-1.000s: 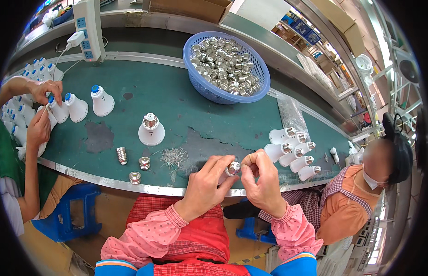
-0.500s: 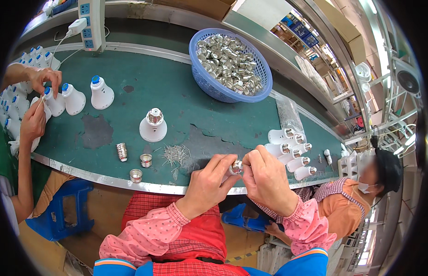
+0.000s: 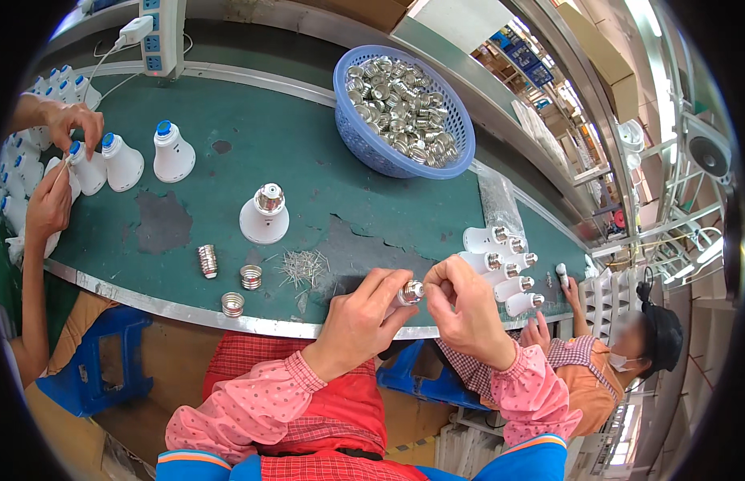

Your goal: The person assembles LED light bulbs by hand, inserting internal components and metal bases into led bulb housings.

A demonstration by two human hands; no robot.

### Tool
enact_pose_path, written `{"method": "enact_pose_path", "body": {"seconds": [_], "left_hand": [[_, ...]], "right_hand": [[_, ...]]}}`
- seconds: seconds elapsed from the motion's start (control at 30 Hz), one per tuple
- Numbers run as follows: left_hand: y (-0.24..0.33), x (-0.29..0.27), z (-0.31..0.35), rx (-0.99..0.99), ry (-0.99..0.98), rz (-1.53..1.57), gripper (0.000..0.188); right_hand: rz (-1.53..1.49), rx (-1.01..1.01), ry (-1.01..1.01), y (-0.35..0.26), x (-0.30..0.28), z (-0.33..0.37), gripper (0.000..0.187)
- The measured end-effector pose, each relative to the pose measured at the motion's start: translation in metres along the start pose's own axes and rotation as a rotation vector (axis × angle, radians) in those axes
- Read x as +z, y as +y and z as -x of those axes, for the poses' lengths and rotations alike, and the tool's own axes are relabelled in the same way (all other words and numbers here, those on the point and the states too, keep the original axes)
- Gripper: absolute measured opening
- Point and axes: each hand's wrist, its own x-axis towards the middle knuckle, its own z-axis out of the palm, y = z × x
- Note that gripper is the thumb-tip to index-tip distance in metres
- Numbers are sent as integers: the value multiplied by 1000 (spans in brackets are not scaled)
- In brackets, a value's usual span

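My left hand (image 3: 360, 321) is closed round a light bulb, its silver screw cap (image 3: 411, 292) poking out toward my right hand. Just beside that cap, my right hand (image 3: 467, 313) has thumb and forefinger pinched; anything between them is too small to make out. A pile of thin metal pins (image 3: 305, 268) lies left of my hands. Past it are three loose screw caps, one a short stack (image 3: 207, 261), another upright (image 3: 251, 276), the third by the edge (image 3: 233, 304). A white bulb with a metal cap (image 3: 264, 222) stands farther back.
A blue basket (image 3: 364, 148) full of screw caps stands at the back. Several capped bulbs (image 3: 516, 284) lie at right, before a co-worker (image 3: 585, 365). At left, another person's hands (image 3: 56, 192) work among blue-topped white bulbs (image 3: 173, 154). A power strip (image 3: 153, 40) stands behind.
My right hand has drawn slightly away from the bulb's cap, leaving more of it visible. The co-worker at right now reaches onto the table, one hand at a small white bulb.
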Motion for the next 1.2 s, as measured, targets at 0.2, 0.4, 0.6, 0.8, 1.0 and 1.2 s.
{"method": "enact_pose_path", "body": {"seconds": [0.2, 0.4, 0.6, 0.8, 1.0, 1.2], "left_hand": [[-1, 1, 0, 6, 5, 9, 47], [-2, 1, 0, 18, 16, -4, 48], [-1, -1, 0, 4, 3, 13, 46], [-1, -1, 0, 17, 12, 2, 45], [-2, 0, 1, 14, 4, 3, 44], [-2, 1, 0, 19, 7, 11, 45]], "right_hand": [[116, -131, 33, 2, 2, -1, 8], [-151, 60, -46, 6, -1, 0, 11], [135, -165, 46, 2, 6, 1, 13], [275, -196, 27, -4, 4, 0, 17], [426, -253, -11, -8, 1, -2, 18], [401, -261, -8, -6, 0, -2, 17]]}}
